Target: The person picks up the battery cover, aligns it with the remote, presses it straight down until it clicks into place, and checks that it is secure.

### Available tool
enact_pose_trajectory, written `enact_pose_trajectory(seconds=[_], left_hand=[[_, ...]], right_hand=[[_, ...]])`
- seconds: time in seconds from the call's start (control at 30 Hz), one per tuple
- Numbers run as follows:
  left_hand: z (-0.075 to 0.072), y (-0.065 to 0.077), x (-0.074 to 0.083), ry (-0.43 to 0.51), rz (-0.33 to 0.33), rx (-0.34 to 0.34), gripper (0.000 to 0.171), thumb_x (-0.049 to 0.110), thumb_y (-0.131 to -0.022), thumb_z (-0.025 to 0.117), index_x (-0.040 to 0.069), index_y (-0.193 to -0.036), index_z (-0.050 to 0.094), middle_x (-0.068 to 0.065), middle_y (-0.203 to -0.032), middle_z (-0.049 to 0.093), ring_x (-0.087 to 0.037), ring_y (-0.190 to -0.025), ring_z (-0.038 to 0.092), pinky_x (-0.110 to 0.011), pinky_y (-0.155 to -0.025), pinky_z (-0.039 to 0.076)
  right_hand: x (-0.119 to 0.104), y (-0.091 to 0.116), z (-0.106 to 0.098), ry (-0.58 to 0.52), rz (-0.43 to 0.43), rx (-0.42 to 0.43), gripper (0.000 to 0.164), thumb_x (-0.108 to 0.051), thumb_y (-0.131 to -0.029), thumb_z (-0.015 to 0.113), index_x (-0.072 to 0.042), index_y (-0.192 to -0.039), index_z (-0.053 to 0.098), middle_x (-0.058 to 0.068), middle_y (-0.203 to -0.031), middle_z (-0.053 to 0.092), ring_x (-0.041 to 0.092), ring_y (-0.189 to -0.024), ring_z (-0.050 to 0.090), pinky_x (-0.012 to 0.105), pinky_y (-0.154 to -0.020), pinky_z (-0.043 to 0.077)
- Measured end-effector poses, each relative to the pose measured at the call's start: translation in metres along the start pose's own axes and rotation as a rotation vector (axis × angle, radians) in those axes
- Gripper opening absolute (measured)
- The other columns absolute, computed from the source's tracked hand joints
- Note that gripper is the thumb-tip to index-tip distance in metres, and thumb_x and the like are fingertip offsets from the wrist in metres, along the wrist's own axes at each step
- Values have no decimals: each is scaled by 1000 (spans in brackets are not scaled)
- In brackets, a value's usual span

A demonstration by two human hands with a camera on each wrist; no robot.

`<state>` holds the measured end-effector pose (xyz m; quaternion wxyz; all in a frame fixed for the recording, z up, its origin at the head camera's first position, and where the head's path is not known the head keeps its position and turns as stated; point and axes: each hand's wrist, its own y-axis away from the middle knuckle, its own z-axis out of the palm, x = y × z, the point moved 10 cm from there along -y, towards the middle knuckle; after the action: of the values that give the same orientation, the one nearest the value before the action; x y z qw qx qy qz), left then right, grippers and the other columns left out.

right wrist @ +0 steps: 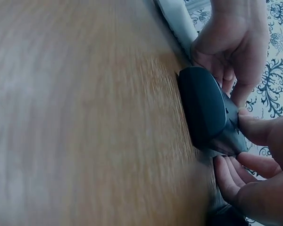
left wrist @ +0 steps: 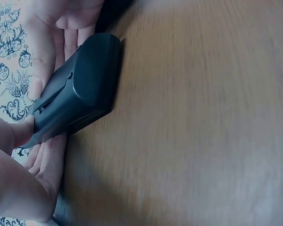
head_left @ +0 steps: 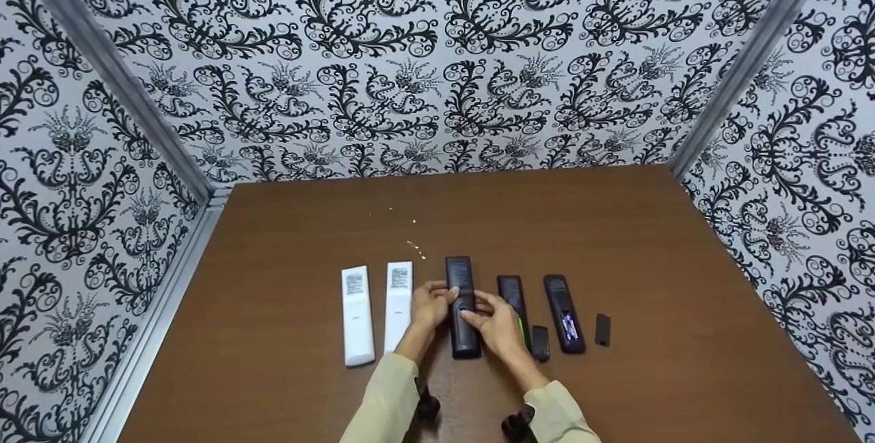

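A black remote control (head_left: 465,339) lies back side up on the table, its long side running away from me. My left hand (head_left: 429,307) grips its left edge, thumb on the back. From the right, my right hand (head_left: 501,327) holds the other edge, its thumb pressing near the middle. In the left wrist view, the rounded near end of the remote (left wrist: 96,70) faces the camera, and a cover seam shows on the back. The right wrist view has both thumbs on the back of the remote (right wrist: 203,106), close together.
Two white remotes (head_left: 357,330) lie to the left, one partly behind my left arm. To the right are a black remote (head_left: 509,287) with a green battery, a loose battery cover (head_left: 540,342), another black remote (head_left: 558,296) with its compartment uncovered, and a second cover (head_left: 602,330). Patterned walls (head_left: 437,87) enclose the table.
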<state>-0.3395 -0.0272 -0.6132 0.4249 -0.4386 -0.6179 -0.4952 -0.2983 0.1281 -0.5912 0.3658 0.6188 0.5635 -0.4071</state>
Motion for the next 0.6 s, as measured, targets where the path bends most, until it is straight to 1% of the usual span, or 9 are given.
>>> enact_pose_trajectory(seconds=[0.07, 0.17, 0.33, 0.43, 0.6], left_hand=[[0, 0, 0, 6, -4, -3, 34, 9, -90, 71, -10, -117, 63, -24, -106, 72, -23, -89, 68, -32, -80, 56], [1, 0, -1, 16, -8, -3, 34, 8, -91, 70, -10, -118, 63, -25, -106, 72, -23, -89, 69, -33, -82, 56], [1, 0, -1, 1, -4, 1, 34, 8, -91, 70, -11, -119, 62, -25, -106, 72, -24, -90, 69, -34, -83, 56], [1, 0, -1, 10, -1, -2, 34, 8, -91, 70, -11, -119, 62, -25, -106, 72, -25, -90, 69, -34, -84, 57], [0, 0, 2, -10, 20, 6, 32, 7, -90, 70, -11, -116, 64, -26, -103, 72, -21, -86, 68, -30, -78, 56]], right_hand=[[1, 0, 0, 3, 23, 2, 47, -11, -86, 78, 3, -128, 63, 24, -124, 66, 37, -112, 67, 40, -90, 58], [1, 0, 0, 16, 33, 2, 47, -11, -87, 78, 3, -129, 63, 23, -123, 66, 36, -112, 67, 40, -90, 58], [3, 0, 2, 21, 51, -5, 47, -12, -87, 77, 2, -130, 62, 21, -123, 66, 35, -112, 67, 40, -90, 58], [2, 0, 2, 20, 40, -4, 48, -11, -87, 77, 3, -130, 62, 22, -123, 66, 34, -112, 67, 40, -90, 58], [0, 0, 1, 23, -6, 2, 48, -11, -86, 78, 6, -128, 62, 23, -119, 67, 35, -108, 68, 38, -88, 59]])
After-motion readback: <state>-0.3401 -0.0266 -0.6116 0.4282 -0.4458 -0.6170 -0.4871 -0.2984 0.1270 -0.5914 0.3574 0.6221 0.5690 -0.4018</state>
